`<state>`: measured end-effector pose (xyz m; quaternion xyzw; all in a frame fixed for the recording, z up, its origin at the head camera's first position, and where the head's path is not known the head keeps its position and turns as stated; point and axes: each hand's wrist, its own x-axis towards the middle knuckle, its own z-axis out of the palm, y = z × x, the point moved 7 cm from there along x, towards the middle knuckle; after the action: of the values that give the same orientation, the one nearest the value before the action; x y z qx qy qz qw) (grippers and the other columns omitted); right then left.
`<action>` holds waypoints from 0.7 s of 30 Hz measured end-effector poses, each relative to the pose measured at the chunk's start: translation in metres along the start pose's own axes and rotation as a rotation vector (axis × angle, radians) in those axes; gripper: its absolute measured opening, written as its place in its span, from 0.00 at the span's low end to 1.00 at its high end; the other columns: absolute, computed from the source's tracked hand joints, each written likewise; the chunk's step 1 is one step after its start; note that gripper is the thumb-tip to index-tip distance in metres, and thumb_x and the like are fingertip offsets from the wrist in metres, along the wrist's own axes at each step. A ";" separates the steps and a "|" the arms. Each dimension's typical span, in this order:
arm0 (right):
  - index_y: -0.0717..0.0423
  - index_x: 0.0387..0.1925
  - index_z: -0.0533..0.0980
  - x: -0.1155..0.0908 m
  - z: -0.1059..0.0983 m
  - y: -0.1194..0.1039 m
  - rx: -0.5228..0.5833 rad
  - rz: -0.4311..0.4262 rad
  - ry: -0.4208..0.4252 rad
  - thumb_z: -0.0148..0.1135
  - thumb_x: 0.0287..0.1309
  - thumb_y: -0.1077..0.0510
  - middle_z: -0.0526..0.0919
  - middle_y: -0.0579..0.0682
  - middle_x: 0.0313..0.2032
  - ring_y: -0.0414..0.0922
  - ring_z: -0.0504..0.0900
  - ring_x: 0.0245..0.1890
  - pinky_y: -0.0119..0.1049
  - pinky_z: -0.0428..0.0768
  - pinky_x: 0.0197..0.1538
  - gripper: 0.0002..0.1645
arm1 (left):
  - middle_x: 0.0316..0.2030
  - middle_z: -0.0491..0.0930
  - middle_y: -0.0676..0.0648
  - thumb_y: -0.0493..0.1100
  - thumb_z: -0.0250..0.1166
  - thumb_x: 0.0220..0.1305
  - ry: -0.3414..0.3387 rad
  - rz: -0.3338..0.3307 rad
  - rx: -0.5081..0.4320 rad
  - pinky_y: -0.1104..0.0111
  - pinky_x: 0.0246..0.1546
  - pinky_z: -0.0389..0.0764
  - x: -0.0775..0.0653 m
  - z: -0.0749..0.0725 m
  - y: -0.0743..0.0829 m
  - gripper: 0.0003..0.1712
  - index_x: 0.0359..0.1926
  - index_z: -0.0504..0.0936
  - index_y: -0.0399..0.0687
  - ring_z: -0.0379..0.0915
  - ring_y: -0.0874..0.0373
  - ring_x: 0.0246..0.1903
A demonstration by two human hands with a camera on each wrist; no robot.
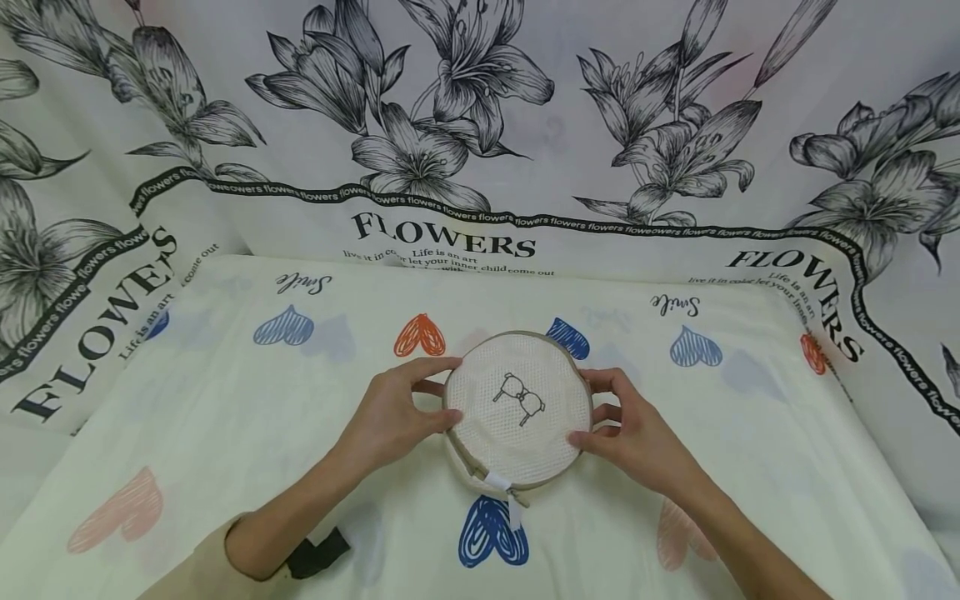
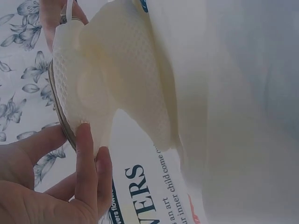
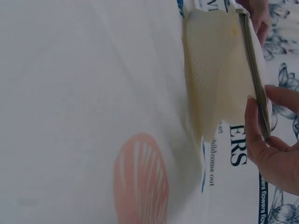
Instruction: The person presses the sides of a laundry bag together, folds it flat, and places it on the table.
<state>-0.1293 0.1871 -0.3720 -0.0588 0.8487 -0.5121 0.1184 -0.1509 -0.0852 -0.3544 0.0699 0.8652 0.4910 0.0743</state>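
A round cream mesh laundry bag [image 1: 483, 437], its lid marked with a small outline of a bra [image 1: 519, 398], stands out from the cloth at the middle of the head view. A brownish zip edging [image 1: 558, 482] runs round the lid, with a white tab [image 1: 514, 510] hanging at the near side. My left hand [image 1: 386, 412] pinches the lid's left edge between thumb and fingers. On the opposite edge, my right hand [image 1: 630, 437] grips the same rim. Both wrist views show the soft mesh side [image 2: 128, 60] sagging below the rim [image 3: 254, 70].
Under the bag spreads a pale cloth [image 1: 225, 433] printed with hearts and "Smile". A white curtain [image 1: 555, 133] with black flowers and lettering rises behind and at both sides. Something small and black [image 1: 318, 554] shows by the left sleeve [image 1: 217, 558].
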 end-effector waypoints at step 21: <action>0.54 0.64 0.63 0.004 0.006 0.011 -0.182 0.039 0.030 0.80 0.47 0.55 0.75 0.53 0.52 0.44 0.80 0.38 0.33 0.83 0.37 0.46 | 0.53 0.83 0.47 0.32 0.76 0.52 -0.015 0.068 0.092 0.72 0.24 0.78 0.010 0.009 -0.004 0.33 0.61 0.81 0.50 0.82 0.51 0.47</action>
<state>-0.1309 0.1861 -0.3851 -0.0448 0.8943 -0.4315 0.1098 -0.1590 -0.0779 -0.3633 0.1062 0.8835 0.4522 0.0606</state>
